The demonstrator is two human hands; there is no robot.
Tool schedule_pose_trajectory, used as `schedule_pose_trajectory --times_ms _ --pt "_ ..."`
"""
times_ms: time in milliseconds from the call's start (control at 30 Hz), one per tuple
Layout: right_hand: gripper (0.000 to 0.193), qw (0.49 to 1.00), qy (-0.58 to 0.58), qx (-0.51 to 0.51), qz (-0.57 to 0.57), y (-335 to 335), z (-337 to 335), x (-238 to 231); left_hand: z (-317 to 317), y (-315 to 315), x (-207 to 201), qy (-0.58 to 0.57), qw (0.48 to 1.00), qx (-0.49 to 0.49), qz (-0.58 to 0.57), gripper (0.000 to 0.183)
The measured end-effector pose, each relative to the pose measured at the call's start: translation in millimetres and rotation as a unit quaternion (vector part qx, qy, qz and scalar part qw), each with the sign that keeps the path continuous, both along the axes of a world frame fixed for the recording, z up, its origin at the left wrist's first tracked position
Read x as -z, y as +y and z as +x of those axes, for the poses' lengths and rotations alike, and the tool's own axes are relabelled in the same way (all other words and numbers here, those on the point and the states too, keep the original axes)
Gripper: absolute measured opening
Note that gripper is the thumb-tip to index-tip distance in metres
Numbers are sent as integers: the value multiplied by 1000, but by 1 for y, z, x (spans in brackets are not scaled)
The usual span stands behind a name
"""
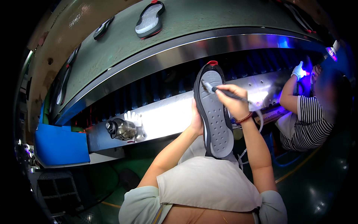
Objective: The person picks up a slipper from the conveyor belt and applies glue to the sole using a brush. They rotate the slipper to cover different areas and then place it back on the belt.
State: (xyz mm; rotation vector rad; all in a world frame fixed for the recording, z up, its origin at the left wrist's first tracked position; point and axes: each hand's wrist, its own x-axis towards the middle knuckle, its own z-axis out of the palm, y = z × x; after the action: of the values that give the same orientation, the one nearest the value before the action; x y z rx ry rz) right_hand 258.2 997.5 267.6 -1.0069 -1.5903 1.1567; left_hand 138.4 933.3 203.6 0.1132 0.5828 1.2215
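Note:
Upright in front of my body is a long shoe sole, grey inside with a black rim and a red tip at its far end. My left hand grips its left edge, the fingers partly hidden behind it. In my right hand is a brush-like tool with a black handle and a pale head. Its head meets the inner face of the sole near the far end. A white cord or tube hangs by my right wrist, and I cannot tell whether it joins the tool.
A green conveyor belt with a metal edge carries several soles, one of them a grey sole. On the metal shelf stand a dark bottle and a white glove. A gloved co-worker sits at the right under purple light.

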Motion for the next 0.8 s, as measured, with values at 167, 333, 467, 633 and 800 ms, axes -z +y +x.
schedule_pose_trajectory --times_ms 167,333,467,633,800 --pt "14 950 -133 -111 262 -57 1 3 -25 -2 -13 12 996 -58 73 80" --pt "15 960 -41 -272 54 -53 22 -22 -48 -12 -24 65 993 -81 55 77" --pt "11 989 65 -134 12 -5 5 -46 -28 -12 -31 13 997 -35 70 76" --pt "15 949 23 -263 170 -10 -12 -55 -24 -9 -54 -9 990 -65 127 82" --pt "14 970 107 -217 -12 -6 -3 -52 -35 -8 -60 66 986 -112 109 79"
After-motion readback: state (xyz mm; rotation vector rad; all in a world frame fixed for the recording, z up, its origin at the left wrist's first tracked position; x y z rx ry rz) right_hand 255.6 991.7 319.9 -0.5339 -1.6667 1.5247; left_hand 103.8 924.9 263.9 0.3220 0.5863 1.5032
